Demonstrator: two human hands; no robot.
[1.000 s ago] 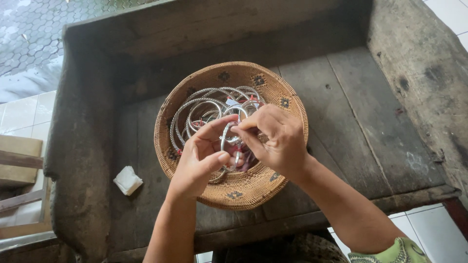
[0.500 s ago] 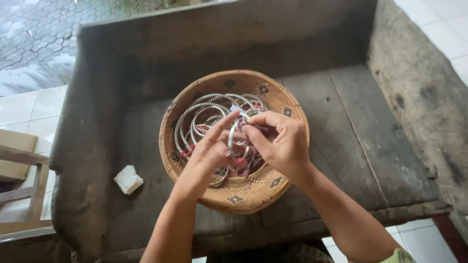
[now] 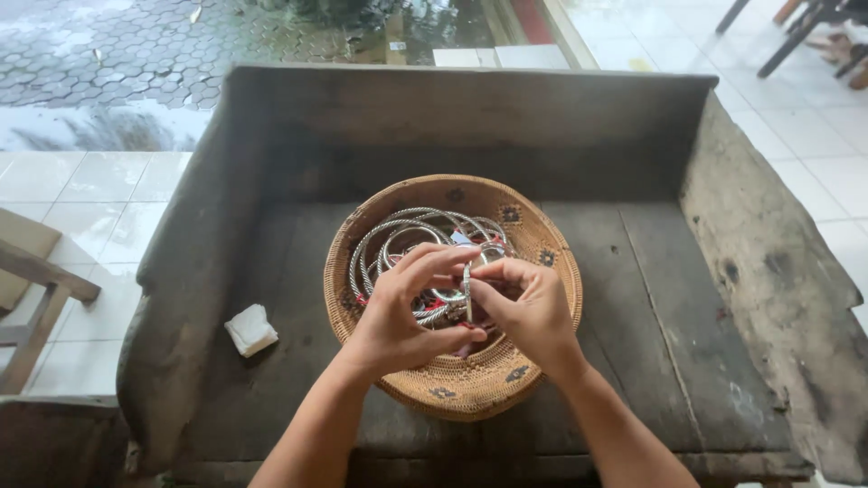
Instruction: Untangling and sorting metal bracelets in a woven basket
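A round woven basket (image 3: 533,242) sits on a dark, worn wooden bench (image 3: 298,226). Inside it lie several twisted silver bangles (image 3: 398,237) with bits of red among them. Both my hands hover over the basket's middle. My left hand (image 3: 398,312) and my right hand (image 3: 529,307) pinch one silver bangle (image 3: 467,291) between their fingertips, holding it edge-on and upright. The hands hide the lower part of the basket's contents.
A small crumpled white cloth or paper (image 3: 250,329) lies on the bench seat left of the basket. The bench has a high back and raised sides. White floor tiles surround it, and part of a wooden chair (image 3: 36,280) stands at the left.
Both hands stay over the basket, turning the bangle between the fingers; it now stands edge-on. The camera view has shifted slightly, bringing the bench back and basket lower in view.
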